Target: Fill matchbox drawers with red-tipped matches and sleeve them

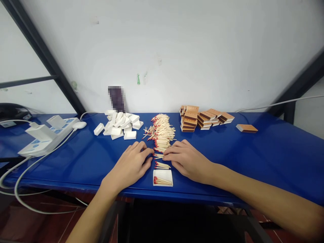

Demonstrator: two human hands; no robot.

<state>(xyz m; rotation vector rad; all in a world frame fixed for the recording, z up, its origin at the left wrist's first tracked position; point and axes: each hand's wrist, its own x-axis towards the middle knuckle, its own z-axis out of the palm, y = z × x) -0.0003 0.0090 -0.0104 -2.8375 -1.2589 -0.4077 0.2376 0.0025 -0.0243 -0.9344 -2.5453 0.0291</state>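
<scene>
My left hand (pixel 134 162) rests on the blue table with its fingers curved and apart, its index fingertip at the red heads of a few matches (pixel 158 156). From the other side, my right hand (pixel 188 159) reaches the pale ends of the same matches with its fingertips. Neither hand grips anything that I can see. Just beyond lies a long heap of matches (pixel 163 133), red heads mostly to the left. Nearer me is a small row of matches (pixel 162 165). Closest to the edge sits an open white matchbox tray (pixel 165 173) with several matches along its near side.
White matchbox trays (pixel 118 125) are heaped at back left, below a pixelated dark object (pixel 116 98). Brown matchbox sleeves (pixel 191 118) are stacked at back right, with one matchbox (pixel 246 128) apart. A power strip (pixel 48 138) with cables lies on the left.
</scene>
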